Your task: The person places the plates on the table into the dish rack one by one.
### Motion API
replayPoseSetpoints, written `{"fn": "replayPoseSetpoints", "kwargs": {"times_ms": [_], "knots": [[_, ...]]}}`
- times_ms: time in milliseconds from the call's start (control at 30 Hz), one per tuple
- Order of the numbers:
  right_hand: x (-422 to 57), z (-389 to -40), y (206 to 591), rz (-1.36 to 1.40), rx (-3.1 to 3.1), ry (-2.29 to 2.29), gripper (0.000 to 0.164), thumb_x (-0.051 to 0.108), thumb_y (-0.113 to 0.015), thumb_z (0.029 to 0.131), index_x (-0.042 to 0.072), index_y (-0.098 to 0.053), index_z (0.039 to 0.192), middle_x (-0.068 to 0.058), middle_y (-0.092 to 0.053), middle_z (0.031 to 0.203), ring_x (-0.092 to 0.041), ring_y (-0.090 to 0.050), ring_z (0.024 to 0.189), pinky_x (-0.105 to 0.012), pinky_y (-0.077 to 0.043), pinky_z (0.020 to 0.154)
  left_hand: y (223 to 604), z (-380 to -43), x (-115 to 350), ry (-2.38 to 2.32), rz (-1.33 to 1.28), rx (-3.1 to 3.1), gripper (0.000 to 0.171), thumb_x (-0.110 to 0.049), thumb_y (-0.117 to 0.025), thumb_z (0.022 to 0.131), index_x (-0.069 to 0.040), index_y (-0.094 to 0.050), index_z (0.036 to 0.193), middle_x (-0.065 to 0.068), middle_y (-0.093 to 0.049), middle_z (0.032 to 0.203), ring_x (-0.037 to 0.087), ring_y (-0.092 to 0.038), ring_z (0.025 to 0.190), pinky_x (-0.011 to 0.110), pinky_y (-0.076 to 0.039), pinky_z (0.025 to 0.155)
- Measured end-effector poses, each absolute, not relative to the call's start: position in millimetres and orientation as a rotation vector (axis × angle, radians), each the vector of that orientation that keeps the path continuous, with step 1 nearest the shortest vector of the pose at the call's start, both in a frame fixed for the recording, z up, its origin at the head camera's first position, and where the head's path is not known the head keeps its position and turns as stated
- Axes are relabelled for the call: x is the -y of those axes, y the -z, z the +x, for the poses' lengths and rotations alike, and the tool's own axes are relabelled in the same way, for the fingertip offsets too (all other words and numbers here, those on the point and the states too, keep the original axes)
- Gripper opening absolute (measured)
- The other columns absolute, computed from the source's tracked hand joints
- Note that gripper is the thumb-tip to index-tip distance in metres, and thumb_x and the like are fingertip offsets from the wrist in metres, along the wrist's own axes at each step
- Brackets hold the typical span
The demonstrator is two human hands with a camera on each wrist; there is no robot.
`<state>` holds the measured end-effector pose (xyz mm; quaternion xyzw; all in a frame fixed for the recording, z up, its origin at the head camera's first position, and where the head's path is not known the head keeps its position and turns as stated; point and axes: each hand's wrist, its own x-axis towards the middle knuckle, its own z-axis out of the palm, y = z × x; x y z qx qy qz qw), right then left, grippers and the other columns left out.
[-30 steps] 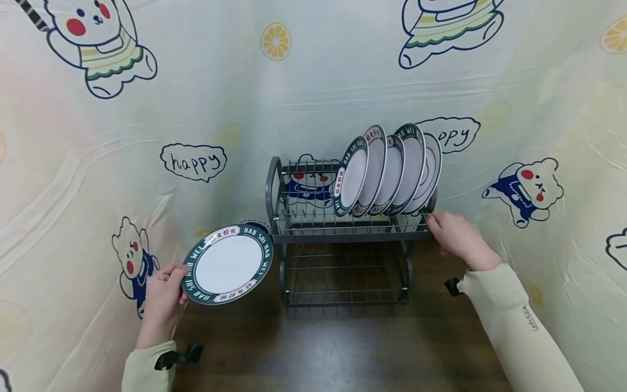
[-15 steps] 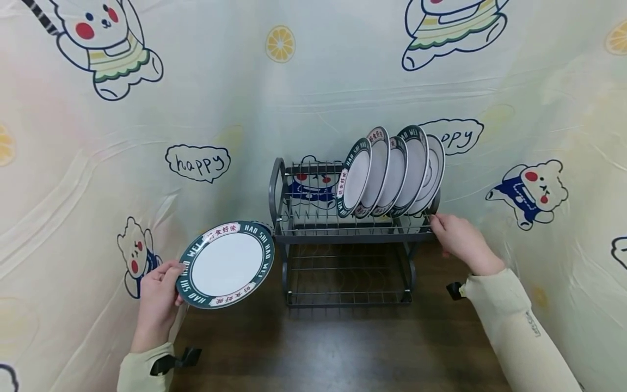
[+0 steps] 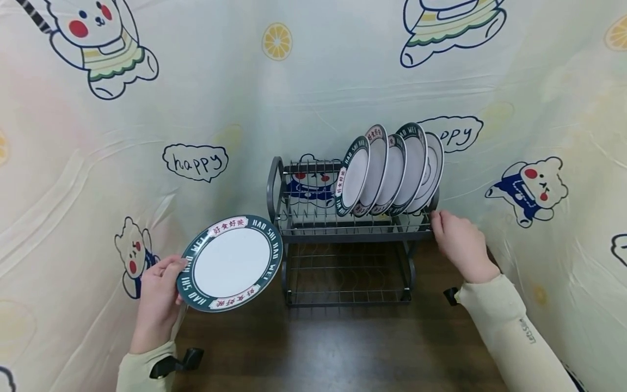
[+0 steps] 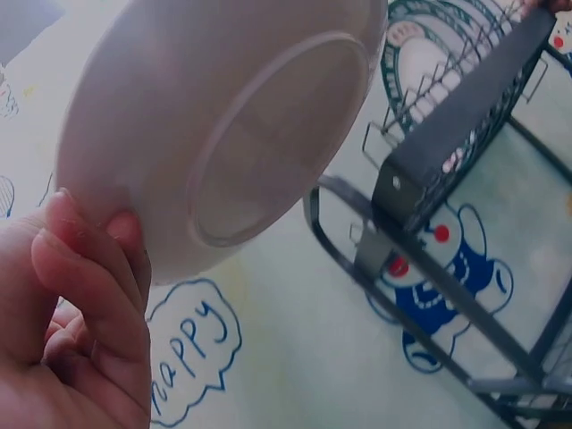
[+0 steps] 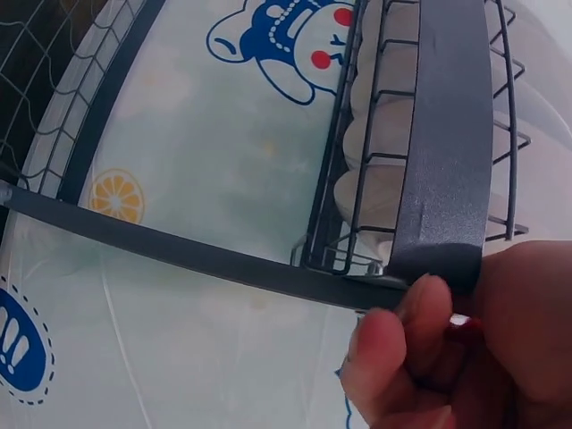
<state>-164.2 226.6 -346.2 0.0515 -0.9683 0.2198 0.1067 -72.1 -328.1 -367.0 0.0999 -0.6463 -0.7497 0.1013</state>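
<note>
My left hand pinches the left rim of a white plate with a dark green lettered border. The plate is held in the air, tilted, just left of the dish rack; its white underside fills the upper left wrist view. At the rack's right end, my right hand grips the front corner of the upper tier. The right wrist view shows curled fingers at the end of the grey front bar. Several similar plates stand on edge in the right part of the upper tier.
Several wire slots at the upper tier's left hold no plate. Below is a lower wire shelf. The rack stands on a dark brown wooden surface, with a pale cartoon-printed cloth behind and at both sides.
The plate in my left hand has turned a little more face-on to the head view, and its right edge has shifted right, overlapping the rack's left side. My right hand stays at the rack's corner.
</note>
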Motion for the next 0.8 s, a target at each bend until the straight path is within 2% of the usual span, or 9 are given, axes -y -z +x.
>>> {"fn": "replayPoseSetpoints", "kwargs": {"times_ms": [167, 333, 567, 800], "knots": [[-223.8, -155.3, 347.4, 0.074, 2.691, -0.613, 0.034, 0.025, -0.040, 0.110, 0.005, -0.051, 0.084, -0.007, -0.046, 0.058, -0.025, -0.044, 0.047, -0.038, -0.034, 0.041, 358.9, -72.5, 318.3, 2.252, 0.282, 1.954, 0.025, -0.023, -0.056, 0.107, -0.011, -0.073, 0.092, 0.000, -0.070, 0.068, 0.010, -0.055, 0.041, 0.018, -0.039, 0.038], [-217.8, -146.4, 343.7, 0.089, 2.570, -0.607, 0.029, 0.024, -0.048, 0.107, 0.003, -0.058, 0.089, -0.006, -0.052, 0.058, -0.023, -0.045, 0.045, -0.037, -0.034, 0.042, 354.1, -74.4, 306.2, 2.243, 0.218, 1.987, 0.025, -0.020, -0.055, 0.108, -0.013, -0.072, 0.091, -0.001, -0.070, 0.067, 0.008, -0.055, 0.041, 0.018, -0.039, 0.037], [-204.0, -133.6, 338.2, 0.197, 2.558, -0.672, 0.029, 0.021, -0.051, 0.106, 0.007, -0.057, 0.081, -0.001, -0.045, 0.056, -0.018, -0.041, 0.045, -0.034, -0.033, 0.042, 351.8, -79.9, 284.8, 2.218, 0.105, 2.013, 0.025, -0.013, -0.054, 0.107, -0.010, -0.071, 0.089, 0.000, -0.068, 0.063, 0.008, -0.050, 0.036, 0.018, -0.037, 0.035], [-186.1, -123.0, 332.8, 0.298, 2.562, -0.680, 0.029, 0.019, -0.054, 0.105, 0.010, -0.057, 0.079, 0.002, -0.041, 0.055, -0.014, -0.038, 0.045, -0.031, -0.032, 0.042, 349.2, -85.7, 264.7, 2.181, 0.039, 2.110, 0.022, -0.016, -0.054, 0.107, -0.007, -0.068, 0.092, 0.002, -0.069, 0.066, 0.011, -0.050, 0.037, 0.018, -0.038, 0.038]]}}
